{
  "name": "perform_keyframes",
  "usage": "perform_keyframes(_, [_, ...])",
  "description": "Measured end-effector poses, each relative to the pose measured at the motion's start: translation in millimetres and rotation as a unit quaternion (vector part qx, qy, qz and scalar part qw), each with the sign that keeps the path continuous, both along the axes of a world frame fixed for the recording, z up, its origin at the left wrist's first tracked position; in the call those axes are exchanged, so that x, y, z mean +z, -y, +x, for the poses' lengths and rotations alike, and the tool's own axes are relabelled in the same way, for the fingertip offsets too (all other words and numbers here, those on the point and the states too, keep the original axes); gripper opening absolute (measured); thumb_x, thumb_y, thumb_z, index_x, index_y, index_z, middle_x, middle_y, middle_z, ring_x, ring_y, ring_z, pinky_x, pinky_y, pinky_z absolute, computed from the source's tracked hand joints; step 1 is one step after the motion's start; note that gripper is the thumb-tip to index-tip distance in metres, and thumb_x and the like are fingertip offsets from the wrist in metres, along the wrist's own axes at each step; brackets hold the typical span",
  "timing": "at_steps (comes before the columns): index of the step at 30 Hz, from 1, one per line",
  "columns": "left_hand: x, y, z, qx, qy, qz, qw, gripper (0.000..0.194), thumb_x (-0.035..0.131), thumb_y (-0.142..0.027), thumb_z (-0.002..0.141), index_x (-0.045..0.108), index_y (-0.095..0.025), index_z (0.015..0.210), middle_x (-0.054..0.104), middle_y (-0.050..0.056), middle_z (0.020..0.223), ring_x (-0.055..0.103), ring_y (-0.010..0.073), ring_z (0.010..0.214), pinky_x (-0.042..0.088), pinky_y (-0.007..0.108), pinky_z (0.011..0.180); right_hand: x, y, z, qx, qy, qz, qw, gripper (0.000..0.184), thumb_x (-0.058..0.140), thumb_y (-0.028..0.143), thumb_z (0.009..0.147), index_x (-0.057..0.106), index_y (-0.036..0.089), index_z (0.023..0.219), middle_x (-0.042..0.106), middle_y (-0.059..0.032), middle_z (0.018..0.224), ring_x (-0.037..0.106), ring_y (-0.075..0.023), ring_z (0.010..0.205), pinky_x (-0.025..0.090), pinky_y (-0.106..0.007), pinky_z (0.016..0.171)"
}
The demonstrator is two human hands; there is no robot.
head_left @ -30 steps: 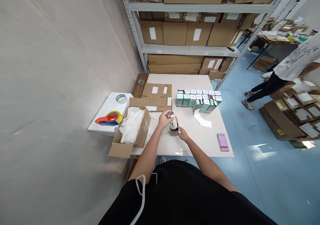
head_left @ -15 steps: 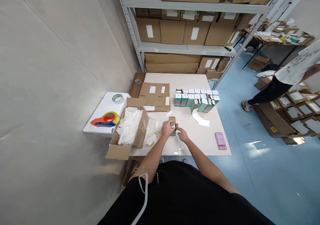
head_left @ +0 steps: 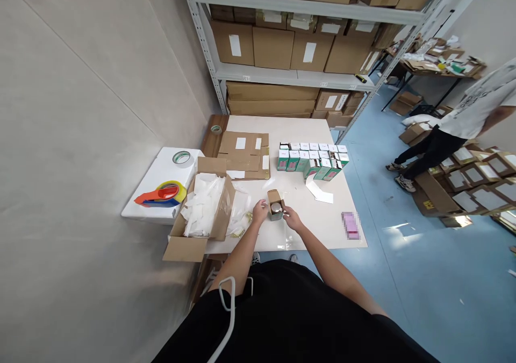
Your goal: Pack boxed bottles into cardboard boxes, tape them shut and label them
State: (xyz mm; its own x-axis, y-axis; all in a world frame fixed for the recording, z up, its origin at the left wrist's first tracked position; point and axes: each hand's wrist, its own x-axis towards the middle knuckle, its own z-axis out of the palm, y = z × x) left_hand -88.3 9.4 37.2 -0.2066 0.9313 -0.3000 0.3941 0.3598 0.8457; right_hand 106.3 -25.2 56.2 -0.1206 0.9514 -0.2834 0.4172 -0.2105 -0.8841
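Open carton (head_left: 276, 217) stands between crumpled plastic (head_left: 238, 207) and a white paper strip (head_left: 321, 194).

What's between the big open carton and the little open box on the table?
In the head view: crumpled clear plastic, nearer the big open carton, then the person's left hand, beside the little open box.

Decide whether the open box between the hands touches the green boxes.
Apart: the head view shows tabletop between the open box and the green boxes, which stand farther back.
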Motion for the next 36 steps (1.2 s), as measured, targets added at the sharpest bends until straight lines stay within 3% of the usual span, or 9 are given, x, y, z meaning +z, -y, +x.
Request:
perform_keyframes(3, [-8.7, -1.2, 7.0, -0.059, 0.031, -0.019, 0.998, 0.044, 0.075, -0.025, 0.078, 0.067, -0.018, 0.120, 0.073, 0.009, 0.113, 0.069, 0.0213, 0.091, 0.053, 0.035, 0.091, -2.7, 3.8, -1.4, -0.006, 0.000, -0.008, 1.000, 0.068, 0.056, 0.017, 0.075, 0.062, 0.028, 0.142, 0.065, -0.0050, 0.141, 0.068, -0.0257, 0.114, 0.056, -0.047, 0.103])
perform_keyframes(6, [-11.8, -0.6, 17.9, -0.078, 0.050, -0.027, 0.995, 0.046, 0.076, -0.022, 0.076, 0.066, -0.019, 0.121, 0.072, 0.010, 0.120, 0.070, 0.0209, 0.092, 0.053, 0.034, 0.091, -8.5, 9.3, -1.5, 0.006, 0.015, -0.003, 1.000, 0.073, 0.057, 0.016, 0.077, 0.055, 0.030, 0.149, 0.059, -0.0051, 0.150, 0.066, -0.0274, 0.119, 0.055, -0.048, 0.104])
perform_keyframes(11, [-7.5, 1.2, 19.9, -0.061, 0.068, 0.028, 0.995, 0.050, 0.075, -0.013, 0.072, 0.063, -0.022, 0.120, 0.067, 0.007, 0.127, 0.068, 0.0214, 0.106, 0.053, 0.035, 0.096, -19.0, 13.8, 1.0, 0.023, 0.025, 0.025, 0.999, 0.070, 0.058, 0.013, 0.073, 0.059, 0.028, 0.142, 0.064, -0.0071, 0.143, 0.063, -0.0276, 0.125, 0.051, -0.049, 0.109])
perform_keyframes(14, [-3.3, 7.8, 11.0, -0.101, 0.088, 0.076, 0.988, 0.044, 0.072, -0.010, 0.070, 0.064, -0.022, 0.111, 0.063, 0.007, 0.132, 0.064, 0.0232, 0.119, 0.051, 0.037, 0.102, -21.8, 12.7, 4.7, -0.036, -0.016, 0.025, 0.999, 0.063, 0.059, 0.020, 0.077, 0.055, 0.027, 0.140, 0.066, -0.0088, 0.136, 0.067, -0.0257, 0.116, 0.056, -0.046, 0.100])
perform_keyframes(18, [1.8, 22.1, 2.8, -0.163, 0.081, 0.092, 0.979, 0.045, 0.078, -0.011, 0.065, 0.065, -0.021, 0.108, 0.052, 0.012, 0.148, 0.046, 0.0294, 0.145, 0.045, 0.039, 0.112, -24.0, 12.5, 7.0, -0.078, -0.012, 0.038, 0.996, 0.055, 0.062, 0.029, 0.082, 0.052, 0.025, 0.136, 0.065, -0.0102, 0.132, 0.067, -0.0247, 0.110, 0.058, -0.043, 0.091])
perform_keyframes(24, [10.9, 29.9, 7.9, -0.175, 0.017, 0.089, 0.980, 0.033, 0.068, -0.009, 0.079, 0.067, -0.020, 0.110, 0.053, 0.013, 0.150, 0.047, 0.0248, 0.146, 0.041, 0.038, 0.117, -30.7, 12.8, 0.1, -0.035, 0.016, 0.057, 0.998, 0.041, 0.054, 0.025, 0.084, 0.060, 0.025, 0.125, 0.062, -0.0090, 0.135, 0.065, -0.0231, 0.110, 0.058, -0.040, 0.090])
perform_keyframes(32, [16.3, 35.7, 7.7, -0.208, -0.074, 0.059, 0.974, 0.038, 0.069, -0.019, 0.086, 0.069, -0.025, 0.123, 0.045, 0.009, 0.160, 0.051, 0.0290, 0.142, 0.046, 0.041, 0.113, -41.3, 22.2, 0.6, -0.018, 0.030, 0.058, 0.998, 0.056, 0.055, 0.016, 0.078, 0.061, 0.026, 0.133, 0.061, -0.0083, 0.138, 0.064, -0.0229, 0.109, 0.056, -0.044, 0.099])
perform_keyframes(36, [11.7, 43.5, 5.7, -0.226, -0.066, 0.079, 0.969, 0.051, 0.071, -0.016, 0.085, 0.064, -0.025, 0.135, 0.053, 0.010, 0.153, 0.054, 0.0281, 0.139, 0.047, 0.041, 0.113, -42.9, 29.2, -0.1, -0.008, 0.025, 0.030, 0.999, 0.066, 0.054, 0.016, 0.079, 0.053, 0.029, 0.144, 0.056, -0.0080, 0.149, 0.063, -0.0242, 0.118, 0.057, -0.044, 0.098])
